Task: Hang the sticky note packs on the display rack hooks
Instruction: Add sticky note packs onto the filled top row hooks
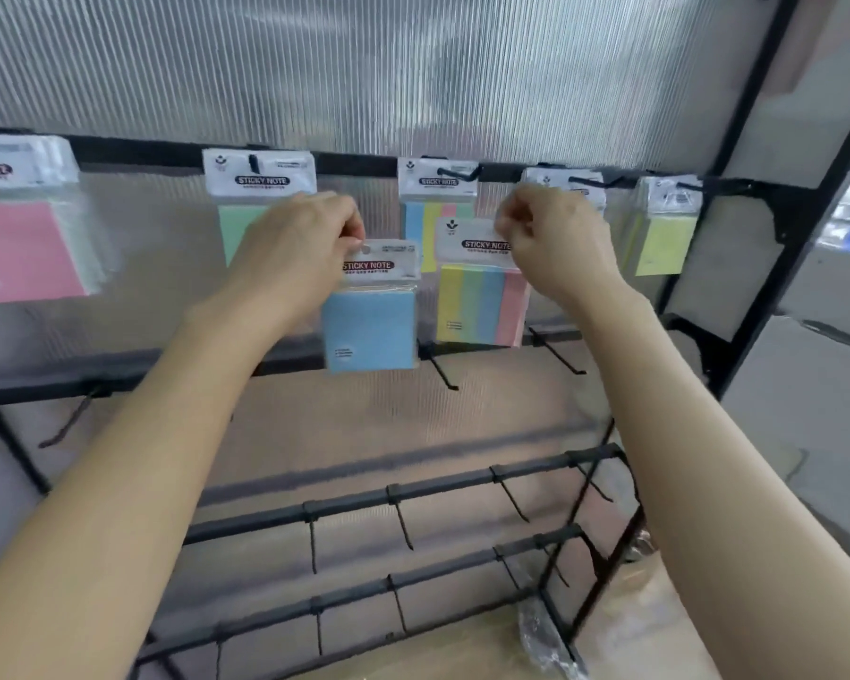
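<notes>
My left hand [298, 242] pinches the white header of a blue sticky note pack [370, 328], which hangs in the air in front of the rack. My right hand [550, 238] pinches the header of a multicolour striped pack [482, 306] just right of it. Both packs are below the top bar [359, 164] of the black display rack. On that bar's hooks hang a green pack [258, 181], a striped pack [435, 184], another pack [563, 181] partly hidden behind my right hand, and a yellow pack [666, 228].
A large pink pack [20, 247] hangs at far left. Bare black hooks [442, 373] stick out from the middle bar, and lower bars [398, 493] carry several more. A ribbed translucent panel backs the rack. Crumpled plastic wrap [545, 640] lies at the rack's foot.
</notes>
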Available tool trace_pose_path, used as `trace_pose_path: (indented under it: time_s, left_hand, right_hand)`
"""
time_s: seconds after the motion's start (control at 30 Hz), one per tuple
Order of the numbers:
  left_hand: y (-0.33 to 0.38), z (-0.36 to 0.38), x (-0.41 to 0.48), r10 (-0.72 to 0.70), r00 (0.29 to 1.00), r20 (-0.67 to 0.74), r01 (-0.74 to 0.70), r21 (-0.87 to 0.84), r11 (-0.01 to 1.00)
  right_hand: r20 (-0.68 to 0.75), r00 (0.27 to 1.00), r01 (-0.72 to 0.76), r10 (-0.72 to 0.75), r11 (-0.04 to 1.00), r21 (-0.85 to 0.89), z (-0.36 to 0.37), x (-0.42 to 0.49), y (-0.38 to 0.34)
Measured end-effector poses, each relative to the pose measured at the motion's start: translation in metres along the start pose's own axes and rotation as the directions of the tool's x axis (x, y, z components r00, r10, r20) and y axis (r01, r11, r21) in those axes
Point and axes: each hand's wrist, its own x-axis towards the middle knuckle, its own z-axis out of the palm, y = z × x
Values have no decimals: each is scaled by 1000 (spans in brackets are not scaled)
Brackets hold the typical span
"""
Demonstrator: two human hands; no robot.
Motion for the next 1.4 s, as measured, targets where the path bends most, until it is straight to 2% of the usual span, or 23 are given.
trace_pose_path:
  time_s: [0.27, 0.4, 0.63, 1.07, 1.23, 1.4]
  left_hand:
    - [27, 14, 3, -132, 987, -92, 142, 117, 983]
    - [33, 15, -1, -154, 984, -91, 166, 145, 975]
    - [37, 8, -6, -173, 974, -146, 206, 251, 946]
    - [34, 6, 2, -195, 972, -131, 222, 239, 945]
    - [38, 12, 7, -177, 980, -89, 194, 231, 954]
    - [35, 15, 10, -161, 983, -91, 177, 226, 958]
  right_hand:
    - [-70, 988, 147, -138, 979, 138, -1, 42, 16]
    - [-73, 983, 181, -170, 965, 191, -4, 57, 15]
    - [-51, 981, 195, -188, 950, 243, 4, 66, 14]
    - [84, 980, 141, -180, 929, 342, 27, 91, 19]
    - [13, 991, 120, -136, 912, 391, 44, 104, 21]
    - [-30, 991, 136, -134, 942, 306, 54, 113, 17]
